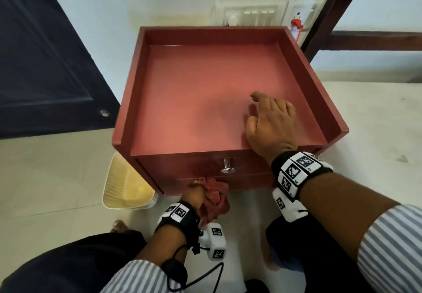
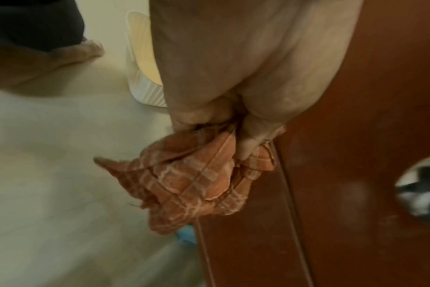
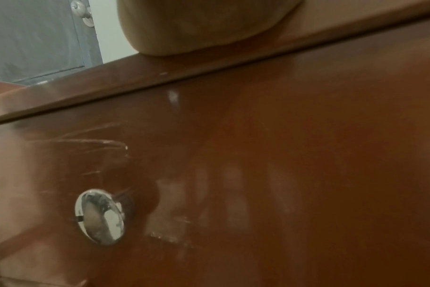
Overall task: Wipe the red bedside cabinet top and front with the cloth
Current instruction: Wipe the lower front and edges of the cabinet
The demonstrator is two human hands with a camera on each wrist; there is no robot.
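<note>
The red bedside cabinet [image 1: 205,92] stands against the wall, its top a shallow tray with raised sides. A metal knob [image 1: 228,167] [image 3: 100,216] sticks out of its drawer front [image 3: 282,174]. My left hand [image 1: 194,193] [image 2: 221,77] grips a bunched red checked cloth [image 1: 215,198] [image 2: 197,180] and holds it against the lower front of the cabinet, below the knob. My right hand [image 1: 271,119] rests on the top near its front right corner, fingers relaxed and spread. In the right wrist view only the heel of that hand shows.
A pale yellow plastic basket [image 1: 124,185] sits on the floor by the cabinet's left front corner. A dark door [image 1: 45,53] is at the left, a switch panel [image 1: 251,15] on the wall behind. A bed frame [image 1: 365,39] stands at the right. My knees and feet are close below.
</note>
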